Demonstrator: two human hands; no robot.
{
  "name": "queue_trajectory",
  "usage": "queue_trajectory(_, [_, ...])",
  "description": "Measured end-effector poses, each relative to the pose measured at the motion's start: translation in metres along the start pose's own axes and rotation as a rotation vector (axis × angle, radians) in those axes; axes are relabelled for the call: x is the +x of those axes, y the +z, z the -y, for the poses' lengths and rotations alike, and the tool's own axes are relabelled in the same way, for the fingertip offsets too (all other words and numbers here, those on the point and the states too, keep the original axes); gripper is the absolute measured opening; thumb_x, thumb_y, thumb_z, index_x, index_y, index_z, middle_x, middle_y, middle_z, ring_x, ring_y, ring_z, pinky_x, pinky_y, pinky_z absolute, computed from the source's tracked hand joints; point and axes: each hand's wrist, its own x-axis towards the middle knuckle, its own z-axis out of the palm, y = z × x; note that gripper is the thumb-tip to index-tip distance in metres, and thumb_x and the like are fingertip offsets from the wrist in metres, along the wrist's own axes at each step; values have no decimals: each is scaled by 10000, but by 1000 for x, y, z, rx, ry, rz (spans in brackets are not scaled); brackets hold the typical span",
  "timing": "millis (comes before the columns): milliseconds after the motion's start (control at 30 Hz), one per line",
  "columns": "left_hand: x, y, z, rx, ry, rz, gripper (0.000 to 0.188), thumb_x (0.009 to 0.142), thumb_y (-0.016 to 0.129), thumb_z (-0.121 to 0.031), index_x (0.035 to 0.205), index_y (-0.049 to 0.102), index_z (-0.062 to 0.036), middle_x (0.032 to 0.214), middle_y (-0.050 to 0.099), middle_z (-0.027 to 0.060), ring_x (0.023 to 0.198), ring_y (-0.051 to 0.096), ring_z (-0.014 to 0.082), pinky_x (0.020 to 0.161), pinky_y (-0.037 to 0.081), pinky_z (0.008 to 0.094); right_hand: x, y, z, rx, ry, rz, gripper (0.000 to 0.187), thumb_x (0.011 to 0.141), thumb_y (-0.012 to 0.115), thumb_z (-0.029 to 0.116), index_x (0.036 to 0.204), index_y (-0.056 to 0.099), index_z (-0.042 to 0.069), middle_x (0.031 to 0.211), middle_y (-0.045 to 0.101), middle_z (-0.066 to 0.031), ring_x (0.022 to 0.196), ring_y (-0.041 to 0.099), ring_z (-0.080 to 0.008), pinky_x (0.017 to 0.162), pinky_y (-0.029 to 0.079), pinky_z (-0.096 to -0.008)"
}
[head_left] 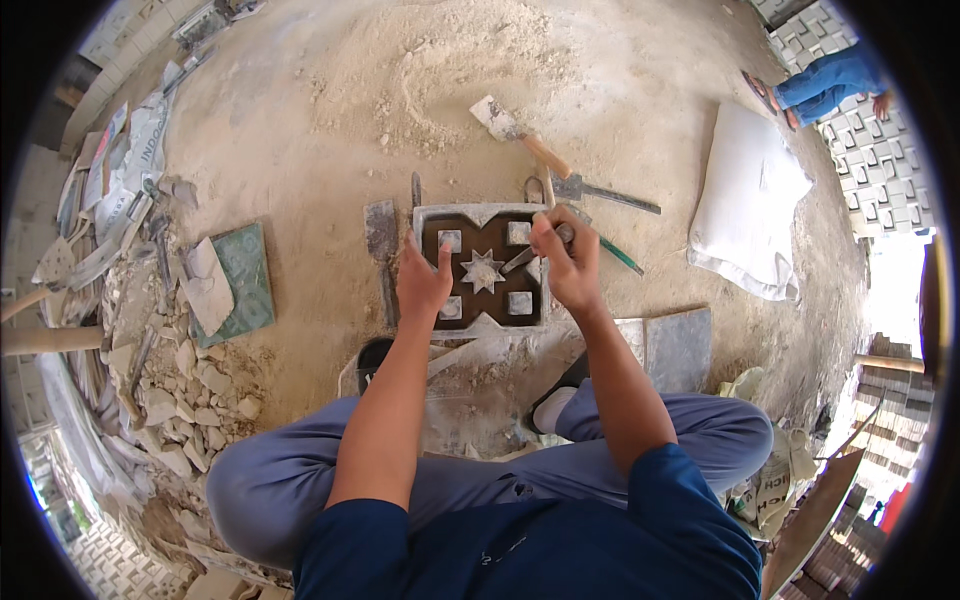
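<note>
A square metal mould [482, 212] lies on the sandy ground in front of me, with a star-shaped insert [482, 271] in the middle and small square blocks [519, 302] at its corners. My left hand [421, 282] rests on the mould's left side, fingers spread. My right hand [566, 262] grips a small metal tool [521, 259] whose tip points into the mould near the star.
A trowel with a wooden handle [518, 135] and other hand tools [600, 192] lie just beyond the mould. A green tile [247, 277] and rubble sit left. A white sack [748, 200] lies right. Another person's legs [825, 84] are at the far right, by stacked patterned blocks [882, 170].
</note>
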Motion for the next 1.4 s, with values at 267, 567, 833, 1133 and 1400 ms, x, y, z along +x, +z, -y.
queue_trajectory(267, [-4,-1,-2,-33,-29,62,836,963,512,-573,1547,258,-32,1499,415,255,1348,458,424,1072,422,513,-3,-12,59,370,-309,-39,524,1060,436,462,705,361,85,611,308,4,503,215,-73,437,207,-266])
queue_trajectory(567, [-4,0,-4,-6,-41,53,836,956,517,-580,1538,275,-31,1483,435,257,1317,486,434,1046,442,519,-19,-18,44,197,-253,-1,498,1032,528,232,594,386,42,543,400,-8,477,336,-86,441,215,-294])
queue_trajectory(833, [-9,1,-5,-20,-57,54,833,944,537,-571,1525,293,-25,1460,459,264,1292,510,435,1031,454,518,-25,-6,38,-127,-323,-19,446,969,616,103,592,399,2,517,307,-40,484,265,-103,445,206,-340])
queue_trajectory(1133, [-3,1,-7,-31,-59,61,822,952,537,-558,1529,291,-27,1461,451,272,1307,494,436,1046,448,511,-29,-7,24,-156,-313,61,393,943,609,72,591,453,-8,502,353,-59,435,316,-128,429,245,-317])
queue_trajectory(1400, [-6,1,0,-28,-22,18,802,951,534,-563,1515,310,-38,1434,475,273,1280,513,441,1026,456,522,-24,-6,11,98,-97,-118,511,1040,486,165,557,350,64,513,346,31,475,285,-63,446,196,-291])
